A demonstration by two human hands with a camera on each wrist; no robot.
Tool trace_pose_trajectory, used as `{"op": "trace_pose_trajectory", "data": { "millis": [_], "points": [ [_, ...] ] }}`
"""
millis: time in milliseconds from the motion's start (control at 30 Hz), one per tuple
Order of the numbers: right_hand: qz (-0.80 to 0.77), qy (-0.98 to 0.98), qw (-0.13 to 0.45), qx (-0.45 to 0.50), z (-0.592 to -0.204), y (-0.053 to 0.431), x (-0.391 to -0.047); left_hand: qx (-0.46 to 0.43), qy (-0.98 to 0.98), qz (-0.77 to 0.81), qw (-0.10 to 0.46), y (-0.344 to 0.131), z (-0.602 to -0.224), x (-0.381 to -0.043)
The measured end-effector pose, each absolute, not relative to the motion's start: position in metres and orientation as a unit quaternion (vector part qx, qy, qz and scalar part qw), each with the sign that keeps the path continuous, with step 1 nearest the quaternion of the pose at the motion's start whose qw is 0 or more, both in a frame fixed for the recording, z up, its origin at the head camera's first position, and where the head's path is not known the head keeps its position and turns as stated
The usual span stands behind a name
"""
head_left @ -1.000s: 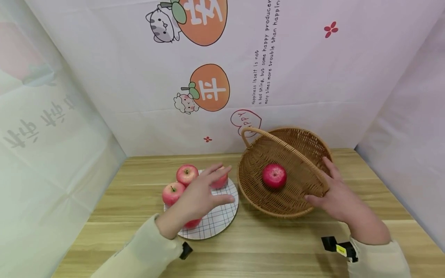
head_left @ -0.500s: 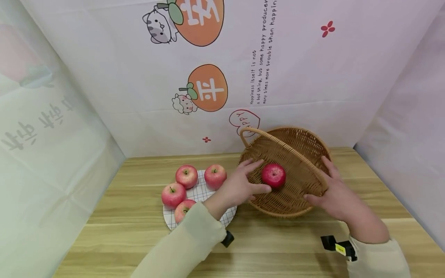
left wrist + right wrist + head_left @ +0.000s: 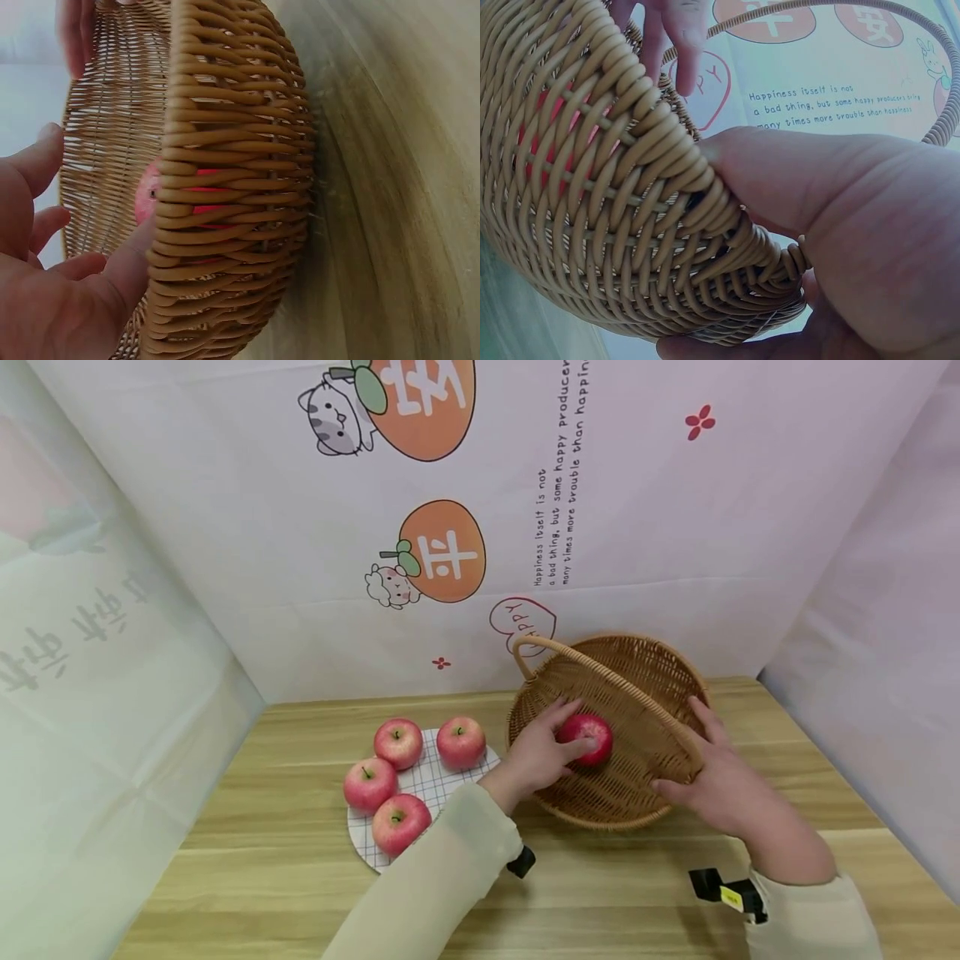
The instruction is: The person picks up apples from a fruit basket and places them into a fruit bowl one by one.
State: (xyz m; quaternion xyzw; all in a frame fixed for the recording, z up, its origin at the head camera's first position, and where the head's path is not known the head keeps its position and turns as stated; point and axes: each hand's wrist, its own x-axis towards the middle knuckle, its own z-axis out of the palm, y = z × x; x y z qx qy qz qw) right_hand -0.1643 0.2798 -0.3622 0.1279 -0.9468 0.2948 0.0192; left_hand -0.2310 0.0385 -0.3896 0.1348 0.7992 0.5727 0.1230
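Note:
A dark red apple (image 3: 600, 728) lies inside the tilted wicker basket (image 3: 611, 802). My left hand (image 3: 542, 757) reaches over the basket's near left rim, and its thumb overlaps the apple in the head view. From the left wrist, the fingers of the left hand (image 3: 60, 285) look spread and loosely bent, with the apple (image 3: 146, 193) deeper in behind the woven wall. On the other side, my right hand (image 3: 723, 781) grips the basket's right rim near the handle's foot, thumb on the near side. The right wrist view shows that thumb (image 3: 780, 169) pressed against the woven rim.
Several pink-red apples (image 3: 398, 744) sit on a round white plate with a grid pattern (image 3: 431, 781), left of the basket. The basket's arched handle (image 3: 600, 668) rises over its opening. A printed cloth wall (image 3: 637, 527) stands right behind on the wooden table (image 3: 585, 893).
My left hand has moved right, from above the plate into the basket beside the dark red apple. The right hand has kept its grip on the rim. The view has shifted slightly.

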Motion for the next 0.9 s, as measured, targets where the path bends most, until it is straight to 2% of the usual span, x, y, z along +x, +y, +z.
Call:
{"op": "trace_pose_trajectory", "data": {
  "millis": [367,633,900],
  "points": [
    [0.295,-0.947,0.015,0.127,-0.361,0.277,-0.165,0.115,0.820,0.543,0.143,0.041,-0.400,-0.240],
    [0.294,-0.947,0.019,0.128,-0.362,0.278,-0.165,0.155,0.884,0.433,0.084,0.044,-0.399,-0.241],
    [0.289,-0.948,0.024,0.130,-0.362,0.278,-0.165,0.183,0.895,0.396,0.093,0.046,-0.396,-0.234]
  ]
}}
